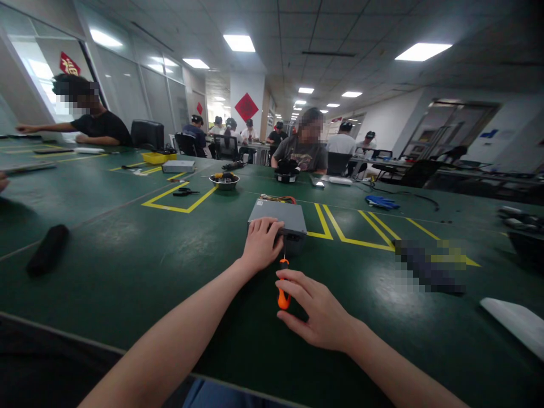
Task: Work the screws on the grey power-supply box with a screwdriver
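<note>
A grey metal computer power supply [283, 212] sits on the green table, its coloured cables showing at the far side and a dark socket on the front face. My left hand [261, 243] grips its near left edge, fingers over the top and thumb at the front. An orange and black screwdriver [284, 297] points away from me, its shaft reaching the front of the power supply. Around the handle curl the fingers and thumb of my right hand [312, 309]. The tip is too small to make out.
Beyond the power supply stand a metal bowl [224, 182] with tools, a second grey box [178, 166] and a yellow tray [158, 157]. Blue gloves [381, 202] lie right. A black case [48, 249] lies left. Yellow tape marks the table [204, 340]. Co-workers sit opposite and left.
</note>
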